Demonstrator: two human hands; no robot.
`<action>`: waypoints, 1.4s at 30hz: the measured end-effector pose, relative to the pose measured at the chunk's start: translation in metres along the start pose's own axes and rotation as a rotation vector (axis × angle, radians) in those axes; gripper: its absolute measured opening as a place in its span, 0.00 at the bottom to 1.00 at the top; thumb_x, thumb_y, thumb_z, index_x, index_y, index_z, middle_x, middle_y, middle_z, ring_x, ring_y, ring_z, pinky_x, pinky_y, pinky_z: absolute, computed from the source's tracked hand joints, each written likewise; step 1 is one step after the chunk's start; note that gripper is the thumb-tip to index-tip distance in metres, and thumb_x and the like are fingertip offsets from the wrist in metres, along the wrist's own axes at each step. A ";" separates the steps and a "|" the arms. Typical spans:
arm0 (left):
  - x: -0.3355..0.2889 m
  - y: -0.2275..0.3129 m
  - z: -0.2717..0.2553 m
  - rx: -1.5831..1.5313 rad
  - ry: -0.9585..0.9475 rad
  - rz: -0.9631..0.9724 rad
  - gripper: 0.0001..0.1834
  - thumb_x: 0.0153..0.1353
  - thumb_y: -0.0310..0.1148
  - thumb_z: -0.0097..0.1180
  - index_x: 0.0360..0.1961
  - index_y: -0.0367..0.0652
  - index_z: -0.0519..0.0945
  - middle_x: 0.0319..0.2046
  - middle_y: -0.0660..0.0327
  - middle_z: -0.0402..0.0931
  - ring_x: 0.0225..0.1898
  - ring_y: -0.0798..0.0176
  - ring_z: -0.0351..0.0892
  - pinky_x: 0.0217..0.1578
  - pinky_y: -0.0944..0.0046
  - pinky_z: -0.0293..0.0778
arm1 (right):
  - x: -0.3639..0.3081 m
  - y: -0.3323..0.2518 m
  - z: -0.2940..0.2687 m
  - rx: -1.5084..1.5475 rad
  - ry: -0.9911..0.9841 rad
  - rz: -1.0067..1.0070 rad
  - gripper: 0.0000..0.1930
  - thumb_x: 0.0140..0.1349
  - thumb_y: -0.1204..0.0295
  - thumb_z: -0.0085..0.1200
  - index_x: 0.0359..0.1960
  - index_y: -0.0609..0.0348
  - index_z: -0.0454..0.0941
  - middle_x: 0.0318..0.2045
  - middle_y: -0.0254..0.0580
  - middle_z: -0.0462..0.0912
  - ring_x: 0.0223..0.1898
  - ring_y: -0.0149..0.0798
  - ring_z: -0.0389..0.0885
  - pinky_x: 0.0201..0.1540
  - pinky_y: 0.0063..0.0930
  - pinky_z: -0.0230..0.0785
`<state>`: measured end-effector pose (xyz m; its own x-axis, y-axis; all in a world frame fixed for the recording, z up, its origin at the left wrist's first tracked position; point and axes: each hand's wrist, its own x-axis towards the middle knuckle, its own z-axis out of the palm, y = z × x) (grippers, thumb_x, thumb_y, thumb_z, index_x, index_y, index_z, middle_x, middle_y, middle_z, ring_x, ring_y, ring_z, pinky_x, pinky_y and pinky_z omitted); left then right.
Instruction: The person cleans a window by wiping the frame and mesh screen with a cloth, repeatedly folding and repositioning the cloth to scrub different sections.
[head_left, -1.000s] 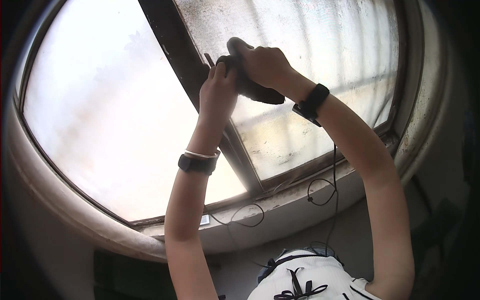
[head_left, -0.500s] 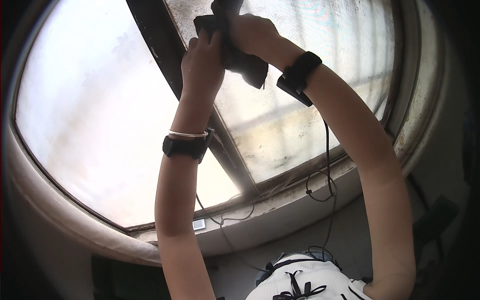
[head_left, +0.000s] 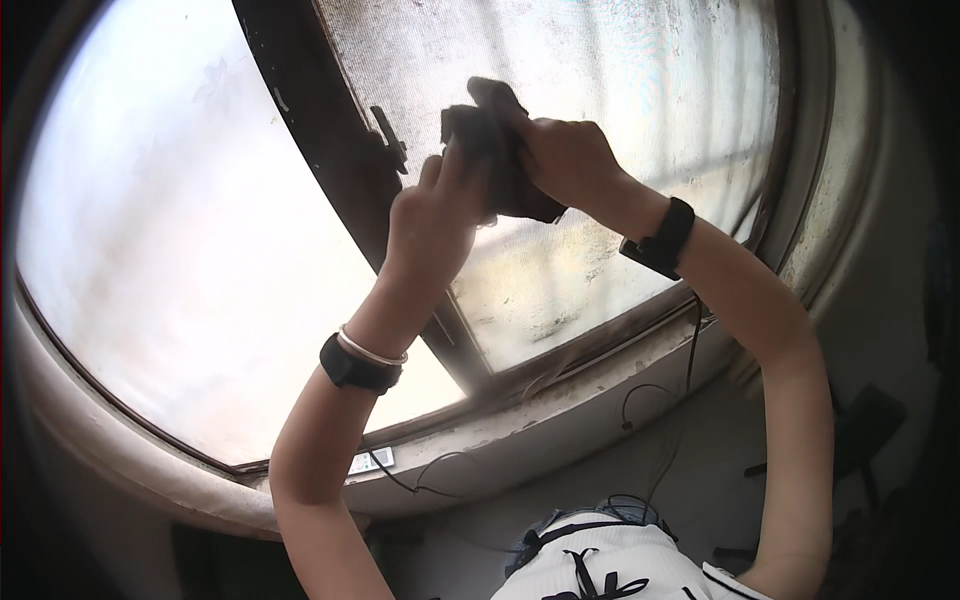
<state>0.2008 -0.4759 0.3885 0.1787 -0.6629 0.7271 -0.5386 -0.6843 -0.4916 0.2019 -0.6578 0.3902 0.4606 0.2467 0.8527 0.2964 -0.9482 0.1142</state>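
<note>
Dark rumpled cloth in left hand and right hand, mottled glass.

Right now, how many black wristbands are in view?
2: one black wristband on the left arm, beside the pale bangle; another black wristband on the right arm.

The cloth looks black, the shirt white.

One dark cloth, two black wristbands, one white bangle, two window panes
</note>
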 end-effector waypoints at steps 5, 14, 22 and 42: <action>0.080 -0.048 -0.040 0.046 0.207 -0.149 0.11 0.48 0.30 0.53 0.35 0.44 0.72 0.33 0.54 0.72 0.33 0.53 0.77 0.28 0.57 0.76 | 0.100 -0.002 -0.056 -0.012 0.205 0.155 0.12 0.53 0.70 0.46 0.37 0.62 0.70 0.22 0.48 0.78 0.24 0.45 0.78 0.29 0.38 0.70; 0.022 -0.003 0.018 0.205 -0.016 -0.206 0.27 0.46 0.34 0.60 0.49 0.44 0.68 0.48 0.52 0.68 0.28 0.61 0.77 0.20 0.68 0.76 | 0.037 -0.017 0.022 -0.031 -0.021 0.149 0.26 0.55 0.65 0.48 0.56 0.53 0.57 0.14 0.36 0.77 0.16 0.37 0.77 0.14 0.31 0.66; -0.068 0.074 0.073 -0.114 -0.217 -0.122 0.20 0.45 0.30 0.55 0.42 0.36 0.73 0.41 0.48 0.71 0.23 0.59 0.75 0.18 0.66 0.74 | -0.107 -0.017 0.087 0.037 -0.232 0.174 0.22 0.57 0.69 0.45 0.55 0.50 0.59 0.13 0.38 0.74 0.14 0.41 0.76 0.12 0.31 0.64; -0.116 0.170 0.152 -0.312 -0.356 -0.187 0.26 0.41 0.30 0.57 0.47 0.43 0.73 0.51 0.49 0.68 0.27 0.56 0.75 0.19 0.65 0.74 | -0.224 0.009 0.128 0.082 -0.580 0.611 0.16 0.53 0.66 0.47 0.42 0.60 0.69 0.18 0.48 0.78 0.22 0.48 0.79 0.23 0.38 0.71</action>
<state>0.2134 -0.5612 0.1476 0.5359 -0.6376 0.5534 -0.6815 -0.7136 -0.1623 0.2084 -0.6963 0.1347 0.9093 -0.2200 0.3533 -0.0950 -0.9362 -0.3384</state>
